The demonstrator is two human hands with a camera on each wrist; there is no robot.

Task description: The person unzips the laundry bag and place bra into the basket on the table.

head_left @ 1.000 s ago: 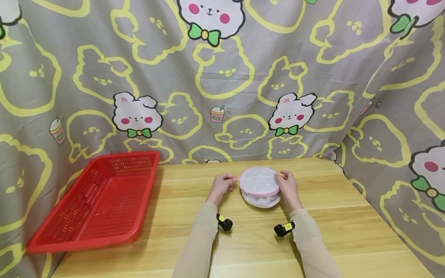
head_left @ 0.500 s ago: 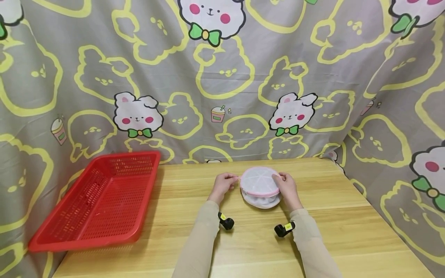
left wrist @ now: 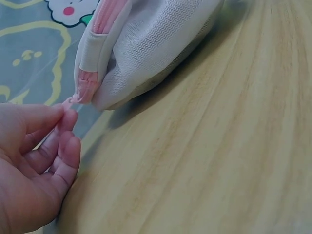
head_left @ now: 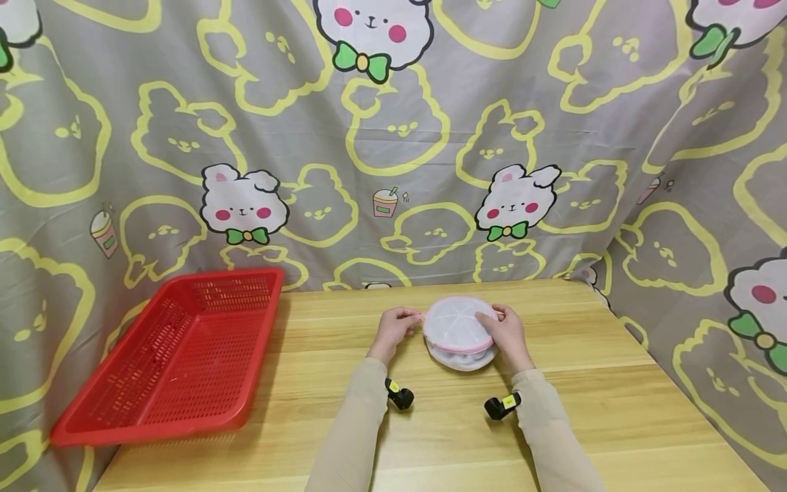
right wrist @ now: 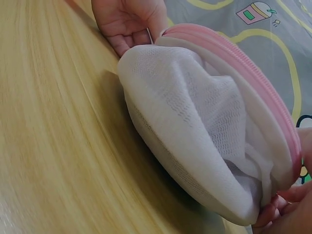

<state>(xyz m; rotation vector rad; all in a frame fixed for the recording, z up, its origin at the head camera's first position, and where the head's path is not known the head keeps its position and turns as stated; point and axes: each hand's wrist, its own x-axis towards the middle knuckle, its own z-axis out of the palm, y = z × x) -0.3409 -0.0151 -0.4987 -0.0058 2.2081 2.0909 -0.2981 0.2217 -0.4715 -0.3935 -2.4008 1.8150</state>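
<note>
A round white mesh laundry bag point(head_left: 455, 328) with a pink zipper point(right wrist: 236, 61) around its upper rim sits on the table between the two hands. My left hand point(head_left: 392, 329) is at the bag's left side, where thumb and fingertip pinch the small pink zipper pull point(left wrist: 71, 101); the other fingers curl loosely. On the right side, my right hand point(head_left: 510, 335) grips the bag's edge, thumb lying on the flat top and fingers at the side. The mesh body point(right wrist: 165, 107) bulges and folds below the zipper. In the right wrist view the right fingertips point(right wrist: 273, 212) are partly cut off.
A red perforated plastic basket point(head_left: 190, 355) stands at the table's left. Behind and beside the wooden table point(head_left: 615, 410) hangs a grey patterned curtain point(head_left: 332, 137). Each sleeved wrist carries a small black camera.
The right thumb has moved inward over the bag's top, and the front of the top has come down slightly. My left hand stays at the zipper pull, almost unmoved.
</note>
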